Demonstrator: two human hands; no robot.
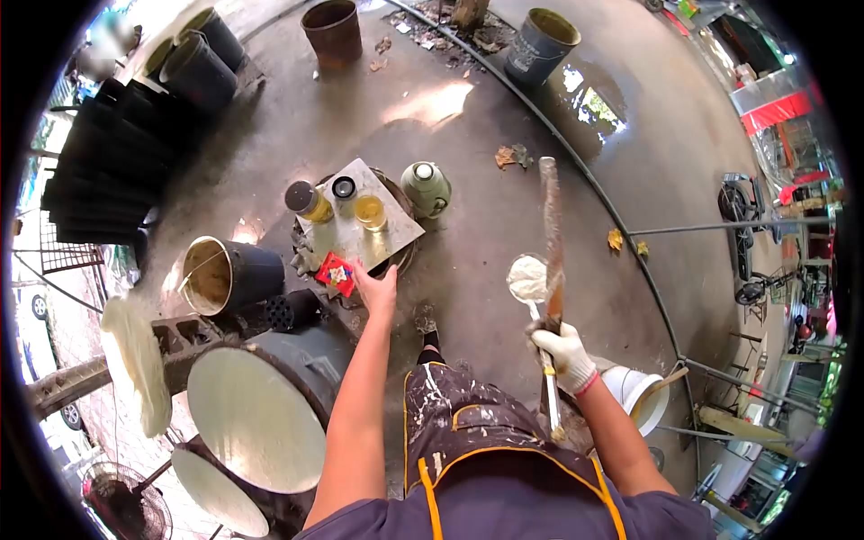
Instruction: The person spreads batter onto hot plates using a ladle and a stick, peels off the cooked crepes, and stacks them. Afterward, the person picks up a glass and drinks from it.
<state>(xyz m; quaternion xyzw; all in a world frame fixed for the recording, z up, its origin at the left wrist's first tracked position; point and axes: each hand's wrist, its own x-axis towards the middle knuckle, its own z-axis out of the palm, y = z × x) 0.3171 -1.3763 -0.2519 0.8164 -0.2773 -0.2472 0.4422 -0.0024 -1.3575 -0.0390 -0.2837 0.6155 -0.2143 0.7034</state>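
My bare left hand (pixel 376 290) reaches to the near side of a low stand topped by a square board (pixel 396 232). Its fingers and thumb are spread, with the fingertips beside a red packet (pixel 335 274); I cannot tell whether they touch it. On the board are a dark-lidded jar of yellow liquid (pixel 309 202), a black cap (pixel 343 187) and a glass of yellow liquid (pixel 369 213). In a white glove, my right hand (pixel 565 356) is closed around a long wooden stick (pixel 553 225) and a long-handled ladle (pixel 527 278) whose bowl contains something whitish.
A green flask (pixel 426 189) stands beside the board. Left are a dark bucket (pixel 236 275) and large pale discs (pixel 256 420). A white bucket (pixel 633 396) sits at my right. A hose (pixel 589 166) crosses the floor; farther buckets (pixel 333 36) stand ahead.
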